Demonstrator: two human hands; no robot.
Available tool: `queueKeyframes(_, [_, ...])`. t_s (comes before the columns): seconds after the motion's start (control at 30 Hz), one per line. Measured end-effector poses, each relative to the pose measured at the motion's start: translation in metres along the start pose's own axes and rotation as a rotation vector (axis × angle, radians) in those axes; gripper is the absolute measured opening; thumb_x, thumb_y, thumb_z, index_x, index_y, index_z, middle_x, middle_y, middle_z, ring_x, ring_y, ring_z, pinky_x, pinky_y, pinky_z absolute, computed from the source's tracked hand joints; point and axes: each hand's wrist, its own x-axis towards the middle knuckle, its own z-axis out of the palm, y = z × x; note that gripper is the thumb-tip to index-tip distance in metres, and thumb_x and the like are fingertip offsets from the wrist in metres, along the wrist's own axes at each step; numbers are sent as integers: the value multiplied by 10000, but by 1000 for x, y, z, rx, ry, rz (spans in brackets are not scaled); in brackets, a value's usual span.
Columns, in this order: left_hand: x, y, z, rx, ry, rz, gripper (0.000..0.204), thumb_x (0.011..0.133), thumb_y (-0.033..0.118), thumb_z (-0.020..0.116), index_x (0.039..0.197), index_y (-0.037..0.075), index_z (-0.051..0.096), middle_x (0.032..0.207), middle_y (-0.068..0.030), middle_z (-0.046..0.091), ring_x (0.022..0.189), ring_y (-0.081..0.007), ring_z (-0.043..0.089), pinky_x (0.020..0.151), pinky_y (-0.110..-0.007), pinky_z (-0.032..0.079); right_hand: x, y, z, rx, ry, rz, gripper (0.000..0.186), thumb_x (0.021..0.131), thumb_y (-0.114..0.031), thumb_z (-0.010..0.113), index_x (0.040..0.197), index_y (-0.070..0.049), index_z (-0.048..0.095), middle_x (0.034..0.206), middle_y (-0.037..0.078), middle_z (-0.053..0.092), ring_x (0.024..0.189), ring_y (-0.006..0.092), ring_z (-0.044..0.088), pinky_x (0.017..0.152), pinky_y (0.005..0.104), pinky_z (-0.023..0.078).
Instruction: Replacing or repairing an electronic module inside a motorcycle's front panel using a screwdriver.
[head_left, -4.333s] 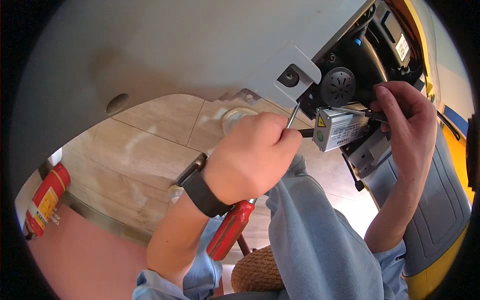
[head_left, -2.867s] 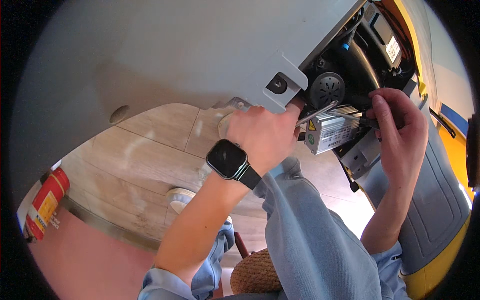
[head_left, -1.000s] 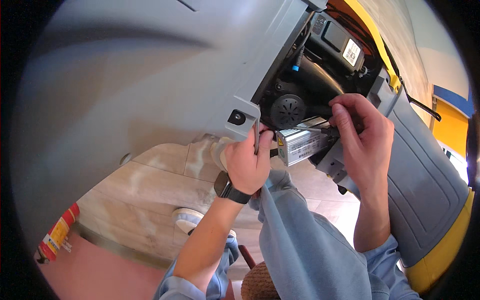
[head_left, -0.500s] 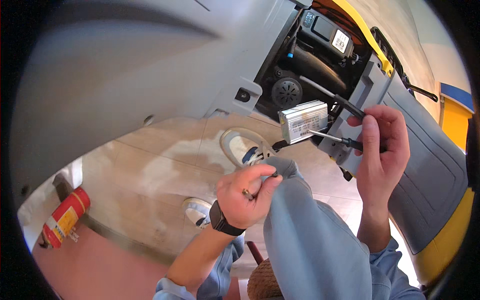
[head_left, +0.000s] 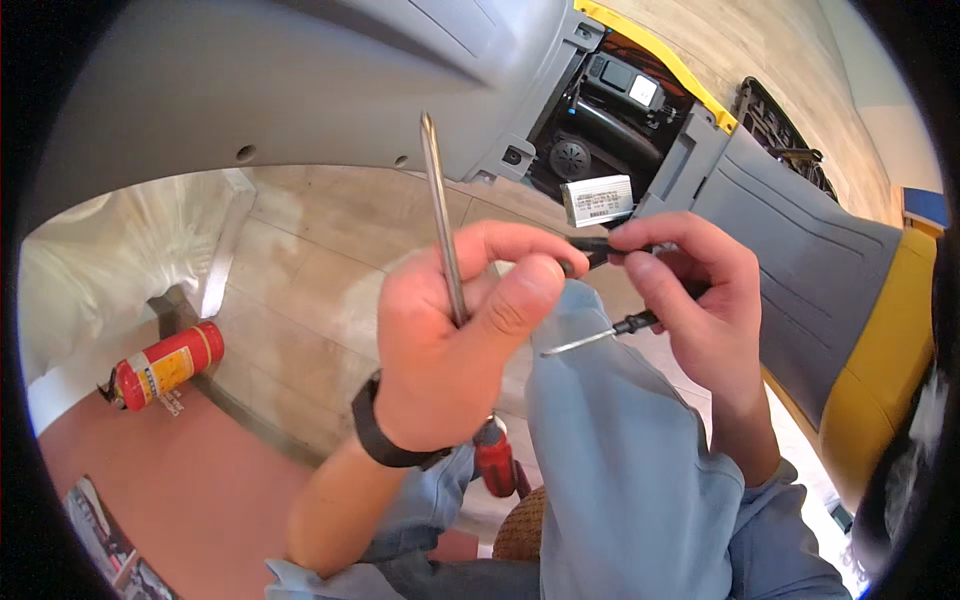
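My left hand is closed round a long screwdriver, its steel tip pointing up and red handle hanging below my wrist. Its thumb and forefinger meet at a dark piece, which my right hand also pinches; I cannot make out what it is. In my right fingers is also a slim black-handled screwdriver, its thin shaft pointing left above my knee. Beyond both hands, a silver ribbed metal box sits at the lower edge of an open compartment with a black unit, cables and a round perforated disc.
A grey body panel spans the top left. At right is a grey and yellow padded panel, with black parts behind it. A red fire extinguisher lies at lower left. My clothed leg rises between my arms.
Both hands have drawn back from the compartment and come together above my knee. The long screwdriver in my left hand now points upward. The view has shifted, placing the compartment higher and farther off.
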Motion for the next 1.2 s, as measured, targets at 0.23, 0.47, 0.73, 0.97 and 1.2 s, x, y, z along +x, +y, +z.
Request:
queueKeyframes(0.23, [-29, 67, 21, -143, 114, -264, 311, 993, 257, 522, 1032, -42, 595, 437, 73, 307, 345, -28, 258, 344, -210, 207, -23, -42, 14, -292, 64, -533, 224, 766, 19, 750, 985, 1, 707, 949, 60, 668, 599, 10, 475, 500, 172, 357])
queueKeyframes(0.47, [-60, 96, 42, -241, 129, -347, 278, 999, 242, 513, 1042, -11, 619, 427, 69, 327, 336, -33, 273, 340, -210, 214, -53, -78, 5, -300, 125, -718, 269, 730, 18, 787, 988, -26, 721, 989, 74, 677, 585, 28, 485, 485, 174, 363])
queueKeyframes(0.73, [-94, 112, 61, -234, 77, -365, 201, 1006, 247, 529, 872, 113, 593, 426, 68, 353, 326, -46, 284, 322, -218, 216, -76, -99, 8, -402, 161, -973, 193, 723, -55, 792, 898, -68, 711, 953, 78, 661, 631, 160, 654, 543, 270, 516])
queueKeyframes(0.97, [-99, 108, 70, -379, 68, -353, 342, 1039, 353, 444, 1114, 59, 603, 434, 64, 320, 327, -54, 253, 324, -223, 217, -91, -104, 2, -416, 253, -983, 205, 717, -32, 788, 897, -67, 697, 980, 76, 668, 675, 181, 670, 572, 277, 536])
queueKeyframes(1.2, [-91, 89, 80, -515, 43, -344, 310, 1035, 353, 452, 1112, 92, 599, 433, 63, 311, 322, -66, 264, 321, -224, 236, -108, -100, -7, -507, 243, -992, 223, 721, -40, 788, 918, -67, 689, 1035, 84, 669, 667, 166, 662, 568, 277, 530])
